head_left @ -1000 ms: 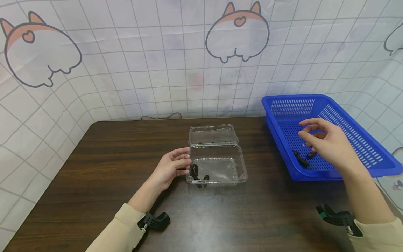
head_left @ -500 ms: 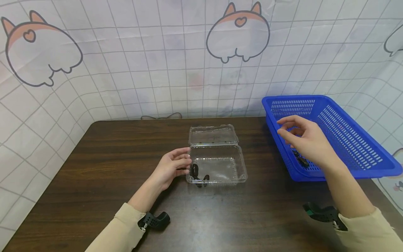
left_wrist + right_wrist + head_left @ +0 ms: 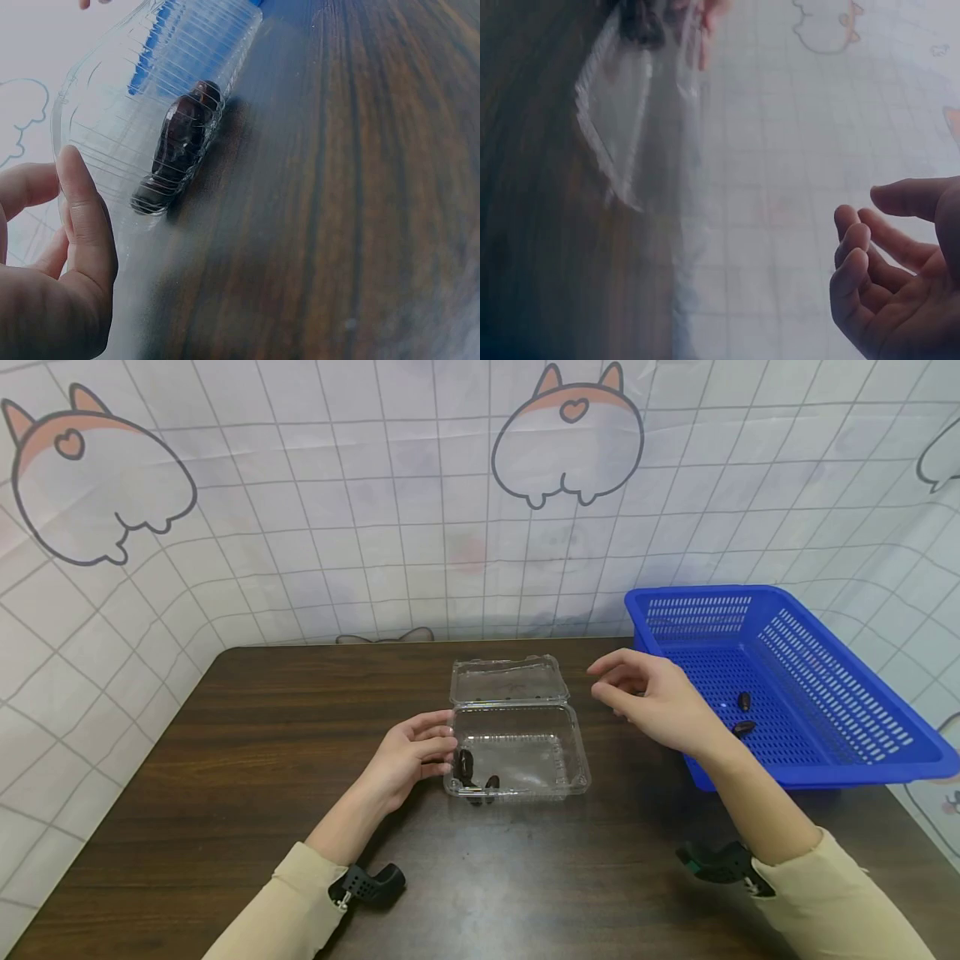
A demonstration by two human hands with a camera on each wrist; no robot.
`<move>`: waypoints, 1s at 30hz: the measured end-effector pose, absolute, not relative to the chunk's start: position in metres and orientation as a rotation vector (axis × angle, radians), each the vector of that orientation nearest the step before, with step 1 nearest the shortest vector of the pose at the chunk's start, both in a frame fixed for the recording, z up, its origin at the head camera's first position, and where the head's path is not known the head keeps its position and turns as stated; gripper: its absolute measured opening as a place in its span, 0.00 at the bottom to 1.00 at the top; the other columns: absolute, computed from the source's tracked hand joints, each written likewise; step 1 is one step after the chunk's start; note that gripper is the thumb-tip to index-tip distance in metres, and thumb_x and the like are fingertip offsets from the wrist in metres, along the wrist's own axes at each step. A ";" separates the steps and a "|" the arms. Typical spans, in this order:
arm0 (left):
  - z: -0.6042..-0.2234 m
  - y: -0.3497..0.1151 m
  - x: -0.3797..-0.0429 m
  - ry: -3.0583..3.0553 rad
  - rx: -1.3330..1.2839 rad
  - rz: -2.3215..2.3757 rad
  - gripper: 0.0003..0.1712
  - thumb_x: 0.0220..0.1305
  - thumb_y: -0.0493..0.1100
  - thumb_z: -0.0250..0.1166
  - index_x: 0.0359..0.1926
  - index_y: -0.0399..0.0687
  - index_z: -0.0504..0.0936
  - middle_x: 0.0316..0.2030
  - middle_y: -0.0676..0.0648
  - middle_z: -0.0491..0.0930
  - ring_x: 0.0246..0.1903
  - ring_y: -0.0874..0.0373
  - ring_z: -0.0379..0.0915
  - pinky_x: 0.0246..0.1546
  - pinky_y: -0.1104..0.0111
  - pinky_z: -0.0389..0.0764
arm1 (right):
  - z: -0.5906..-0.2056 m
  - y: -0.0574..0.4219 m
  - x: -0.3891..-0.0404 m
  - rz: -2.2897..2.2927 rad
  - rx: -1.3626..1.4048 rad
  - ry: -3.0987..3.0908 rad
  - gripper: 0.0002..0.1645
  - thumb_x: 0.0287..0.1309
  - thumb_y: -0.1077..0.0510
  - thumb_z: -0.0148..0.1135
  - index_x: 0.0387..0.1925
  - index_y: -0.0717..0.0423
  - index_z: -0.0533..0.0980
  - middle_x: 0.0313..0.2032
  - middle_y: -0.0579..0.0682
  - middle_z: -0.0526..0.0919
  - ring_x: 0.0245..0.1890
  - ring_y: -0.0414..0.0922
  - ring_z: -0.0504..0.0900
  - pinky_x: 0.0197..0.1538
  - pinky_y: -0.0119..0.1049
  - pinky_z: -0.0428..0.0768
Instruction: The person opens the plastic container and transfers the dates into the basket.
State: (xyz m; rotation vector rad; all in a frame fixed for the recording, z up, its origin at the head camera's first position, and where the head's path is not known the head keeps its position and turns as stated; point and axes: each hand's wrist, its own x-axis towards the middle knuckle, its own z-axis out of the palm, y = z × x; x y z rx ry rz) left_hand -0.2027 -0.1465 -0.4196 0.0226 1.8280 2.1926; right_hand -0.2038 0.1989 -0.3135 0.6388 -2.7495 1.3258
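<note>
While the left hand (image 3: 411, 758) rests on the dark wooden table (image 3: 225, 793) at centre frame, its fingers lie relaxed against the left wall of the clear plastic clamshell box (image 3: 517, 752), touching it without curling round it. Two dark oval pieces (image 3: 474, 772) lie in the lower left corner of the box; the left wrist view shows them (image 3: 178, 146) pressed against the ribbed wall just beside the thumb. The hinged lid (image 3: 507, 680) stands open behind the tray. The right hand (image 3: 654, 703) hovers right of centre, between the box and the blue plastic basket (image 3: 825, 752), fingers loosely curled; I cannot tell whether anything sits between the fingertips. Two more dark pieces (image 3: 743, 713) lie on the basket floor at right.
</note>
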 end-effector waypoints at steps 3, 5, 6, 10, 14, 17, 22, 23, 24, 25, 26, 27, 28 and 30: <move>-0.419 -0.147 -0.203 1.833 0.018 2.190 0.28 0.71 0.30 0.64 0.70 0.36 0.71 0.42 0.49 0.78 0.35 0.59 0.78 0.33 0.69 0.85 | -0.320 0.189 -0.207 1.343 0.680 -2.773 0.14 0.71 0.53 0.64 0.53 0.52 0.80 0.40 0.51 0.87 0.34 0.48 0.83 0.35 0.41 0.82; -0.419 -0.147 -0.203 1.835 0.014 2.189 0.28 0.71 0.30 0.64 0.70 0.36 0.71 0.42 0.49 0.78 0.35 0.59 0.78 0.33 0.69 0.85 | -0.325 0.182 -0.209 1.361 0.707 -2.794 0.13 0.72 0.53 0.64 0.53 0.53 0.81 0.40 0.50 0.87 0.35 0.50 0.83 0.36 0.42 0.81; -0.419 -0.147 -0.203 1.835 0.012 2.191 0.28 0.71 0.30 0.64 0.70 0.36 0.71 0.42 0.49 0.78 0.35 0.59 0.78 0.33 0.69 0.85 | -0.328 0.179 -0.209 1.368 0.723 -2.803 0.13 0.72 0.54 0.64 0.53 0.54 0.81 0.40 0.50 0.87 0.36 0.50 0.83 0.37 0.43 0.81; -0.420 -0.147 -0.203 1.831 0.013 2.194 0.28 0.70 0.30 0.64 0.69 0.36 0.71 0.42 0.49 0.78 0.35 0.59 0.78 0.34 0.69 0.85 | -0.337 0.167 -0.212 1.384 0.781 -2.833 0.11 0.72 0.56 0.63 0.51 0.53 0.82 0.40 0.49 0.87 0.40 0.52 0.84 0.42 0.45 0.82; -0.420 -0.147 -0.203 1.825 0.016 2.197 0.28 0.70 0.30 0.64 0.69 0.36 0.71 0.42 0.49 0.78 0.35 0.59 0.78 0.33 0.69 0.85 | -0.343 0.157 -0.214 1.369 0.824 -2.863 0.09 0.71 0.56 0.64 0.49 0.53 0.82 0.41 0.49 0.87 0.40 0.48 0.84 0.43 0.45 0.82; -0.419 -0.147 -0.203 1.826 0.016 2.196 0.28 0.70 0.30 0.64 0.69 0.36 0.71 0.42 0.49 0.78 0.35 0.58 0.78 0.33 0.69 0.85 | -0.347 0.148 -0.215 1.364 0.859 -2.888 0.10 0.70 0.57 0.64 0.49 0.54 0.82 0.41 0.48 0.87 0.40 0.45 0.83 0.43 0.44 0.81; -0.418 -0.147 -0.202 1.832 0.021 2.193 0.28 0.70 0.30 0.64 0.70 0.36 0.71 0.42 0.49 0.78 0.36 0.58 0.78 0.34 0.69 0.85 | -0.356 0.135 -0.217 1.357 0.940 -2.943 0.11 0.70 0.58 0.65 0.50 0.59 0.82 0.40 0.52 0.87 0.37 0.47 0.84 0.41 0.43 0.83; -0.418 -0.147 -0.202 1.832 0.020 2.193 0.28 0.70 0.30 0.64 0.70 0.36 0.71 0.42 0.49 0.78 0.35 0.58 0.78 0.34 0.69 0.85 | -0.359 0.133 -0.217 1.357 0.956 -2.954 0.12 0.69 0.59 0.65 0.50 0.60 0.82 0.40 0.53 0.88 0.37 0.48 0.85 0.41 0.43 0.83; -0.418 -0.147 -0.202 1.834 0.020 2.192 0.28 0.70 0.30 0.64 0.70 0.36 0.71 0.42 0.49 0.78 0.35 0.58 0.78 0.34 0.69 0.85 | -0.360 0.131 -0.218 1.362 0.971 -2.963 0.12 0.69 0.59 0.65 0.50 0.60 0.82 0.40 0.53 0.88 0.37 0.48 0.85 0.42 0.42 0.83; -0.418 -0.147 -0.202 1.835 0.021 2.191 0.28 0.70 0.30 0.64 0.70 0.36 0.71 0.42 0.49 0.78 0.35 0.58 0.78 0.33 0.69 0.85 | -0.362 0.128 -0.218 1.362 0.985 -2.971 0.12 0.69 0.59 0.65 0.50 0.61 0.82 0.41 0.52 0.88 0.38 0.47 0.85 0.42 0.42 0.84; -0.418 -0.147 -0.202 1.837 0.020 2.190 0.28 0.70 0.30 0.64 0.70 0.36 0.71 0.42 0.49 0.78 0.35 0.58 0.78 0.33 0.69 0.85 | -0.364 0.126 -0.219 1.374 0.997 -2.977 0.12 0.69 0.59 0.65 0.50 0.61 0.82 0.41 0.52 0.88 0.38 0.46 0.86 0.43 0.41 0.84; -0.418 -0.147 -0.202 1.838 0.019 2.190 0.28 0.70 0.30 0.64 0.70 0.36 0.71 0.42 0.49 0.78 0.35 0.58 0.78 0.33 0.69 0.85 | -0.366 0.124 -0.219 1.391 1.012 -2.982 0.13 0.69 0.60 0.66 0.51 0.62 0.82 0.41 0.52 0.88 0.39 0.46 0.86 0.43 0.40 0.84; -0.418 -0.146 -0.202 1.838 0.018 2.190 0.28 0.70 0.30 0.65 0.69 0.36 0.72 0.42 0.49 0.78 0.35 0.58 0.77 0.33 0.69 0.85 | -0.368 0.122 -0.220 1.414 1.023 -2.989 0.13 0.69 0.60 0.66 0.51 0.62 0.82 0.41 0.52 0.88 0.38 0.46 0.86 0.42 0.40 0.84; -0.418 -0.146 -0.202 1.838 0.015 2.191 0.28 0.70 0.30 0.65 0.69 0.36 0.72 0.42 0.49 0.78 0.34 0.58 0.77 0.33 0.69 0.85 | -0.371 0.118 -0.221 1.446 1.053 -3.000 0.14 0.68 0.60 0.66 0.51 0.64 0.82 0.40 0.53 0.88 0.36 0.46 0.86 0.39 0.39 0.84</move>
